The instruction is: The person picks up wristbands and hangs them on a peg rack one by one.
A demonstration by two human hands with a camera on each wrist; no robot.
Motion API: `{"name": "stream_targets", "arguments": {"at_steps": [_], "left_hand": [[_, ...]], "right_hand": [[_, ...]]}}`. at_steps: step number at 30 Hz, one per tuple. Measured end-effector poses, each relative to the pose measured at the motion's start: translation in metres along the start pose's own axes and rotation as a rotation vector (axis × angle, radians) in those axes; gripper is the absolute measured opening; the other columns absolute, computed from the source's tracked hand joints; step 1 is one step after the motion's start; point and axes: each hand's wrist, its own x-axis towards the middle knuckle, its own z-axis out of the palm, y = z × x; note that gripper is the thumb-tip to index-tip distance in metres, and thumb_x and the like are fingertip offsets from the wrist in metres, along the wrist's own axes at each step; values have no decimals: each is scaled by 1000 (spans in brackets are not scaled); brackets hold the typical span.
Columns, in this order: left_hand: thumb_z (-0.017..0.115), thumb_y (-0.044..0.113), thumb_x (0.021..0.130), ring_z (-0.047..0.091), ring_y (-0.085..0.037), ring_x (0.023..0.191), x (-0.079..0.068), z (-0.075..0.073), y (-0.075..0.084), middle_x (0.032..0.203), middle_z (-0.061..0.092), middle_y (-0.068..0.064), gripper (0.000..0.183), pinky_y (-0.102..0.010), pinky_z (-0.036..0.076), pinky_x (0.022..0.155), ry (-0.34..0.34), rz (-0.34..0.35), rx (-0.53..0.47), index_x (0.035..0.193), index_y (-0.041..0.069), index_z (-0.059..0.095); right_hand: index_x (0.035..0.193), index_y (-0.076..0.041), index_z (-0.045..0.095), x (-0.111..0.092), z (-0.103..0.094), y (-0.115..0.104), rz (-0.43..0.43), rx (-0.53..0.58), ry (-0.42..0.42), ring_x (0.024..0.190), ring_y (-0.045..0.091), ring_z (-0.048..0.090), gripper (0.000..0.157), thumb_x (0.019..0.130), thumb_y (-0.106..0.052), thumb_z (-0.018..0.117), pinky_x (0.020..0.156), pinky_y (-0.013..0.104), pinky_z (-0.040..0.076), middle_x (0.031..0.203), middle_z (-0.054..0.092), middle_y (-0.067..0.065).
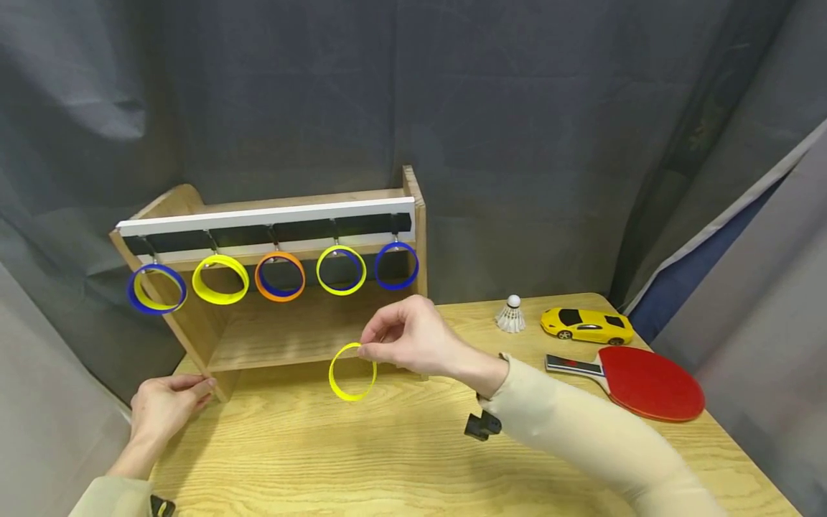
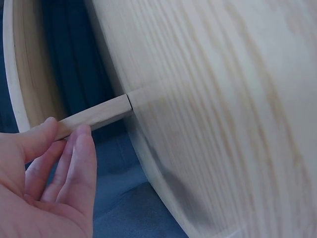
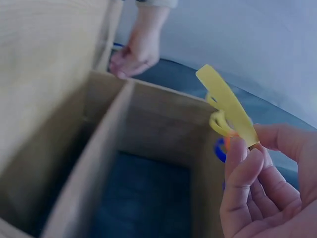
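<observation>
My right hand (image 1: 413, 337) pinches a thin yellow ring (image 1: 352, 396) by its upper edge, in front of the wooden shelf (image 1: 278, 345); the right wrist view shows the ring (image 3: 230, 106) edge-on between thumb and fingers. At the shelf's lower left corner, my left hand (image 1: 161, 409) grips the wooden upright; up close in the left wrist view, the thumb and fingers of this hand (image 2: 59, 178) pinch the wood's edge (image 2: 96, 115). Several rings hang from hooks along the shelf's front: blue-and-yellow (image 1: 157, 310), yellow (image 1: 221, 299), orange-and-blue (image 1: 280, 296), yellow-and-blue (image 1: 341, 290) and blue (image 1: 397, 286).
A white and black strip (image 1: 271, 215) with the hooks runs across the shelf's top front. On the right of the wooden table (image 1: 362, 459) are a shuttlecock (image 1: 511, 318), a yellow toy car (image 1: 586, 327) and a red table tennis paddle (image 1: 652, 384). Grey curtains (image 1: 504, 143) stand behind.
</observation>
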Motion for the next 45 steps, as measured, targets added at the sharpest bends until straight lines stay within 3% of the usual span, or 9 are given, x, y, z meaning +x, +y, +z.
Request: {"name": "stream_targets", "arguments": {"at_steps": [4, 12, 21, 27, 34, 45], "left_hand": [[84, 39, 101, 75, 3, 71, 1, 0, 0, 85, 87, 10, 34, -38, 50, 93, -3, -3, 5, 115, 9, 89], [84, 39, 101, 74, 3, 70, 1, 0, 0, 85, 88, 6, 34, -52, 49, 103, -6, -2, 6, 115, 8, 89], [85, 39, 101, 79, -1, 72, -1, -2, 0, 85, 88, 4, 36, -44, 51, 95, -12, -20, -3, 116, 7, 89], [85, 38, 101, 81, -4, 73, -2, -2, 0, 86, 88, 4, 34, -40, 51, 91, -10, -17, -2, 116, 7, 89], [85, 41, 100, 75, 3, 71, -4, -1, 1, 84, 87, 8, 34, -23, 45, 81, 4, -11, 14, 113, 10, 90], [84, 40, 100, 68, 9, 69, -8, 2, 5, 81, 86, 12, 31, -18, 42, 77, 22, 1, 28, 110, 12, 91]], "right_hand": [[90, -6, 85, -3, -22, -10, -22, 10, 67, 64, 4, 70, 9, 87, -4, 93, 62, 20, 56, 83, 84, 7], [94, -6, 86, -4, -61, -24, -26, 25, 188, 60, 6, 65, 7, 89, -6, 91, 57, 24, 52, 79, 82, 0], [99, -7, 86, 0, -88, -31, -22, 28, 289, 62, 9, 68, 9, 93, -12, 92, 57, 29, 59, 81, 82, -9], [102, 0, 85, 10, -99, -29, -52, 61, 337, 67, 7, 70, 12, 94, -8, 90, 60, 29, 62, 81, 82, -11], [106, 5, 82, 21, -106, -17, -23, 144, 368, 77, 11, 75, 16, 96, -6, 88, 62, 29, 63, 84, 83, -13], [107, 9, 81, 23, -102, -3, 29, 197, 347, 75, 6, 76, 19, 94, -3, 88, 62, 31, 65, 81, 82, -13]]}}
